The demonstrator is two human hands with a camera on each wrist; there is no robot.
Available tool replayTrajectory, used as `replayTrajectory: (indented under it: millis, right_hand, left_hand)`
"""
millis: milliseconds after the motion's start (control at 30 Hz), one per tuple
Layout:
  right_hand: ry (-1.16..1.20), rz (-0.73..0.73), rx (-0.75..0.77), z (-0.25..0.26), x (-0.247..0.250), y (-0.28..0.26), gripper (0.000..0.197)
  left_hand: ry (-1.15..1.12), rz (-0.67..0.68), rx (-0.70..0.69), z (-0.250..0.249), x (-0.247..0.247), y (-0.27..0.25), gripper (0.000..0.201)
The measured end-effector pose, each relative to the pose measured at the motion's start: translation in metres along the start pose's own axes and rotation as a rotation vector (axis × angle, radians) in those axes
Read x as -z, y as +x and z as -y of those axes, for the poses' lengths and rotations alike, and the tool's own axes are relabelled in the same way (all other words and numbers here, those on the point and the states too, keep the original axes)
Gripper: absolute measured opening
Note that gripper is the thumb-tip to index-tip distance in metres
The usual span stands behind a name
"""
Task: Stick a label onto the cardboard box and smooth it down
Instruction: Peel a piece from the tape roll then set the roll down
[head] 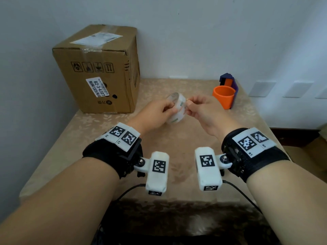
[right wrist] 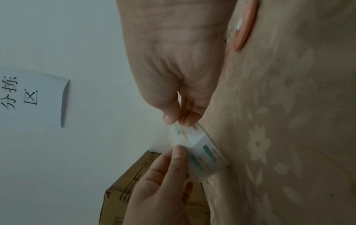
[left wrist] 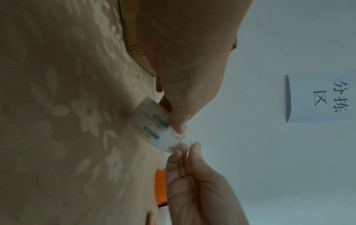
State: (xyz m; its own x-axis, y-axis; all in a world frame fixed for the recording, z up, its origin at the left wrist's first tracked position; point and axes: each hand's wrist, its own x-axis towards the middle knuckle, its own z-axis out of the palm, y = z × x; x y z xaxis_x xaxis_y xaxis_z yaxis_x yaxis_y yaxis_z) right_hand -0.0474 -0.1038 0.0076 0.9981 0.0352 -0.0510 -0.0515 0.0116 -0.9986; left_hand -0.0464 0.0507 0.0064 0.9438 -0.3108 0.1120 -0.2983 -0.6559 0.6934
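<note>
Above the middle of the table (head: 159, 174): both hands meet over the flowered cloth, clear of the surface.
Label roll (head: 177, 110): a pale, see-through roll with small green and orange marks, held up between the hands.
Left hand (head: 155, 112): fingers curled round the roll, thumb pressed on its outer band.
Right hand (head: 200, 106): thumb and forefinger pinch the loose end at the roll's upper edge (whether a label has lifted free there I cannot tell).
Hard to make out: the print on the roll is blurred in every view; the left palm hides the roll's near side, and the wrist views are dim.
Which way it points: the roll's open face is turned up and away toward the wall; its axis tilts, neither flat nor upright.
Cardboard box (head: 99, 71): stands upright at the far left corner, taped on top, a white sticker on its front, well apart from the hands.
Orange cup (head: 223, 99): far right, with a purple holder (head: 228, 82) just behind it, partly hidden.
</note>
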Motion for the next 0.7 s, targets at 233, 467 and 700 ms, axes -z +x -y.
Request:
replayTrajectory:
  millis: [233, 467, 700]
  right_hand:
    - [0.010, -0.036, -0.023, 0.011, 0.003, 0.001, 0.026]
    - [-0.085, -0.121, 0.046, 0.007, -0.004, 0.004, 0.013]
    - [-0.075, -0.131, 0.030, -0.003, -0.001, 0.007, 0.009]
  left_hand:
    - [0.065, -0.085, 0.031, -0.002, -0.003, 0.002, 0.023]
    - [0.120, -0.105, 0.024, -0.006, -0.005, 0.004, 0.026]
    - [0.247, -0.092, -0.015, -0.008, -0.005, 0.003, 0.027]
